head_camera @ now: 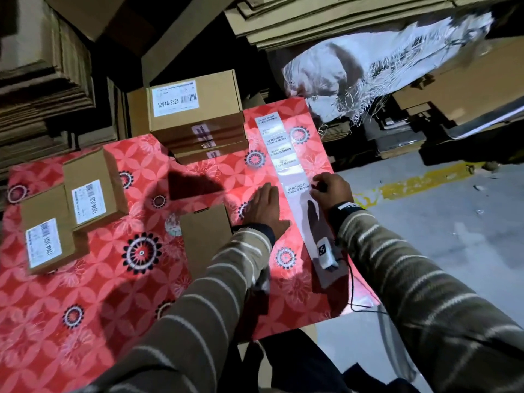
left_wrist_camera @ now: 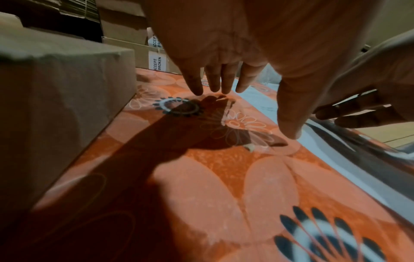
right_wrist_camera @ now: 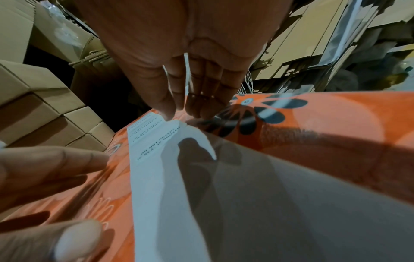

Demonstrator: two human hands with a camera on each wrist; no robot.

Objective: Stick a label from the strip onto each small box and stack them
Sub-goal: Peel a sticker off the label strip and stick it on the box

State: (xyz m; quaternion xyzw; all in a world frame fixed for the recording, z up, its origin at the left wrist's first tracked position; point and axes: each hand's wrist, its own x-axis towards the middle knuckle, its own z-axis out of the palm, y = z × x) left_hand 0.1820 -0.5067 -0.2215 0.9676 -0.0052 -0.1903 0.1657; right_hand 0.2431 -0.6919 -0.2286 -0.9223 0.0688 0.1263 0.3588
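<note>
A white label strip (head_camera: 286,165) lies along the right side of the red floral cloth (head_camera: 119,279). My right hand (head_camera: 316,184) pinches the corner of the nearest label (head_camera: 297,187), printed "DO NOT ACCEPT IF SEAL IS BROKEN". In the right wrist view that label's edge (right_wrist_camera: 179,127) curls up under the right hand (right_wrist_camera: 179,115). My left hand (head_camera: 266,197) lies flat on the cloth just left of the strip, fingers straight, thumb at the strip's edge (left_wrist_camera: 291,131). A plain small box (head_camera: 204,236) sits by my left forearm.
A stack of labelled boxes (head_camera: 195,114) stands at the back centre. Two more boxes (head_camera: 93,188) (head_camera: 45,242) overlap at the left. Flattened cardboard (head_camera: 42,66) surrounds the table. The table's edge and grey floor (head_camera: 425,251) are close on the right.
</note>
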